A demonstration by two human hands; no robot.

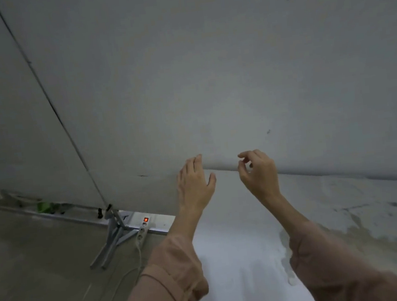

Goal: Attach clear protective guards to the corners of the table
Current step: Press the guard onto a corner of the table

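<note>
The white table top point(240, 256) fills the lower middle and right, and its far edge meets the grey wall. My left hand point(195, 187) hovers over the table's far left corner with fingers stretched out, thumb apart, and nothing in it. To its right, my right hand point(258, 173) is above the table's far edge with fingers curled and thumb and forefinger tips close together. Whether something small and clear sits in that pinch is too faint to tell. No clear corner guard can be made out anywhere. The table corner itself is hidden under my left hand.
A grey wall point(209, 75) rises right behind the table. On the floor to the left stand grey metal stand legs point(111, 242), and a white power strip point(143, 229) with a lit red switch has its cable trailing along the floor. Something green point(44, 207) lies by the baseboard.
</note>
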